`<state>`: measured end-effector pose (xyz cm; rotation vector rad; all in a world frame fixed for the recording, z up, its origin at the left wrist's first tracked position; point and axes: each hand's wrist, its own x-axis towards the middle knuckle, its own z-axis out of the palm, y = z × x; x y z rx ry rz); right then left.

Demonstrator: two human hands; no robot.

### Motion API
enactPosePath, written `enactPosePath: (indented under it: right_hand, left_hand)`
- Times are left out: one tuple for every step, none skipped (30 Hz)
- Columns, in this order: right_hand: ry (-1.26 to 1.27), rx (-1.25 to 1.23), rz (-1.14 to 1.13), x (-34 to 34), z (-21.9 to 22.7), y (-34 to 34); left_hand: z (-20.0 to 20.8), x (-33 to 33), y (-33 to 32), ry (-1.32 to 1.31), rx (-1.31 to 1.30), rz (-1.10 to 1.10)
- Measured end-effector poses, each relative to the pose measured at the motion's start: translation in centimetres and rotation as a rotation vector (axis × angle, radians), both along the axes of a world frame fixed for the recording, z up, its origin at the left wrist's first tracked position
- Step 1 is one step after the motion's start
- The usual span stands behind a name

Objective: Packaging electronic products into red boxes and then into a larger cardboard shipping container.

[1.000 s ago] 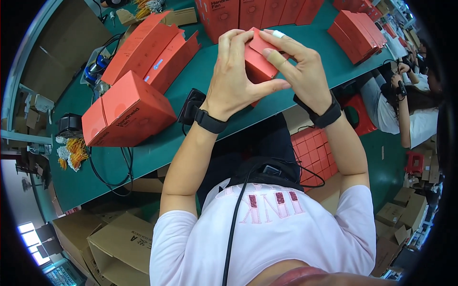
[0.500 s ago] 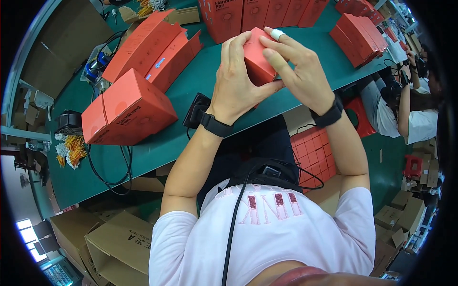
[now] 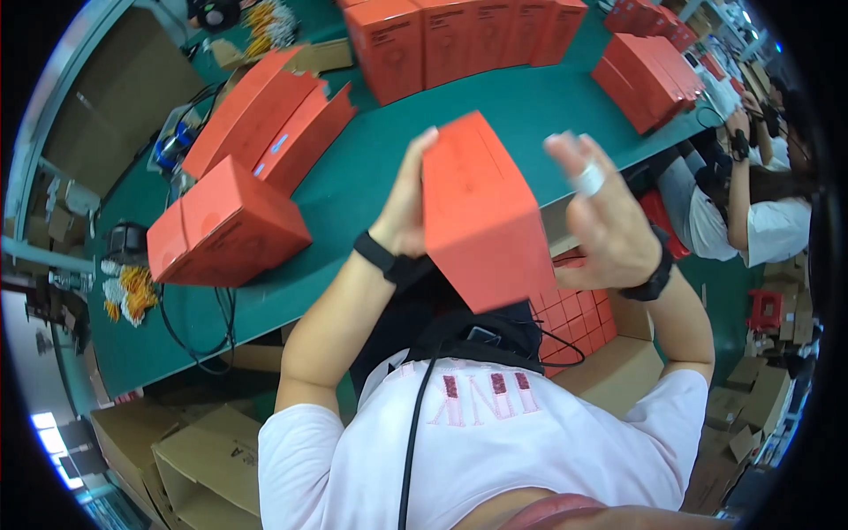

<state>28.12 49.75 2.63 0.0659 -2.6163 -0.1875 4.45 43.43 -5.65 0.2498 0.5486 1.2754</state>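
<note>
On my green table point(image 3: 371, 168), a closed red box point(image 3: 225, 225) sits at my left, with flat red cartons point(image 3: 269, 124) beyond it. A row of red boxes point(image 3: 459, 35) stands far ahead. Brown cardboard boxes point(image 3: 190, 459) lie near left, below the table.

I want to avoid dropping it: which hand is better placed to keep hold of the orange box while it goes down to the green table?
Probably the left hand: it lies against the orange box. The right hand is open, its fingers spread beside the box, apparently off it.
</note>
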Motion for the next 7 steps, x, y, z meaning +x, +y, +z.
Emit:
enactPosePath:
  right_hand:
    - [-0.035,0.099,0.015,-0.5,-0.1,-0.3]
    - [-0.005,-0.064,0.097,-1.3,-0.4,-0.5]
    - [0.025,-0.226,0.182,-1.9,-0.6,-0.5]
    - [-0.001,-0.385,0.174,-2.3,-0.9,-0.2]
    - [0.087,-0.425,0.084,-2.1,-1.2,0.8]
    - [0.175,-0.462,-0.003,-2.0,-1.7,2.3]
    - [0.318,-0.491,-0.130,-2.3,-2.0,4.9]
  left_hand:
    - [0.4,1.5,-0.5,-0.002,-0.055,-0.028]
    - [-0.6,2.3,-0.7,-0.055,0.008,-0.097]
    - [-2.3,2.7,-0.4,-0.108,0.071,-0.164]
    - [-3.8,2.7,0.1,-0.131,0.096,-0.208]
    - [-3.0,3.1,-0.2,-0.075,0.067,-0.216]
    - [-2.3,3.2,-0.6,-0.019,0.039,-0.219]
    - [-3.7,2.2,-0.3,-0.055,-0.009,-0.316]
